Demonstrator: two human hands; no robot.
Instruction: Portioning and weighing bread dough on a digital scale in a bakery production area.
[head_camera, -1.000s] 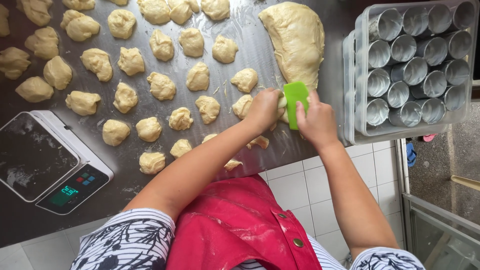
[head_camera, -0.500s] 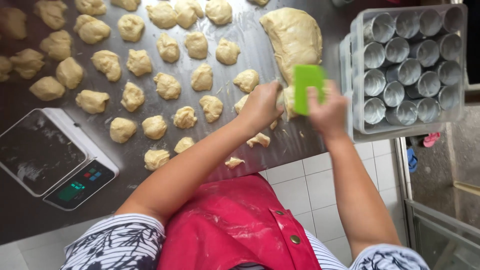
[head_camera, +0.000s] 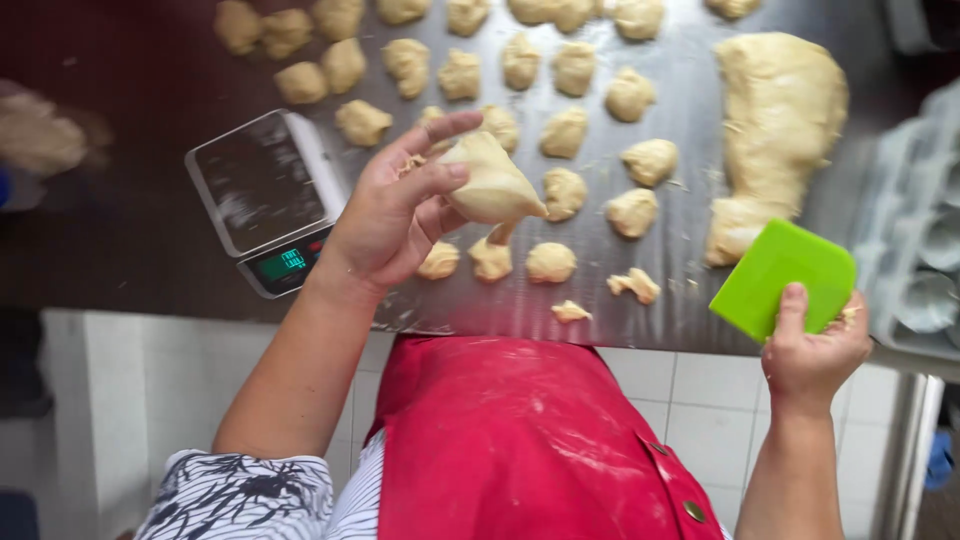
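My left hand (head_camera: 395, 215) is raised above the metal table (head_camera: 690, 310) and holds a freshly cut lump of pale dough (head_camera: 492, 187) between thumb and fingers. My right hand (head_camera: 812, 352) grips a green plastic dough scraper (head_camera: 783, 279) near the table's front edge, right of the large dough mass (head_camera: 777, 125). Several small dough portions (head_camera: 565, 190) lie in rows on the table under and beyond my left hand. A digital kitchen scale (head_camera: 263, 198) sits just left of my left hand.
A stack of metal trays with round cups (head_camera: 925, 250) stands at the right edge. Small dough scraps (head_camera: 634, 285) lie near the front edge. I wear a red apron (head_camera: 520, 440) dusted with flour. White tiles (head_camera: 200, 380) show below the table.
My left hand has lifted a cut dough piece away from the big mass and moved left toward the scale. My right hand has drawn back with the scraper. The view has shifted left.
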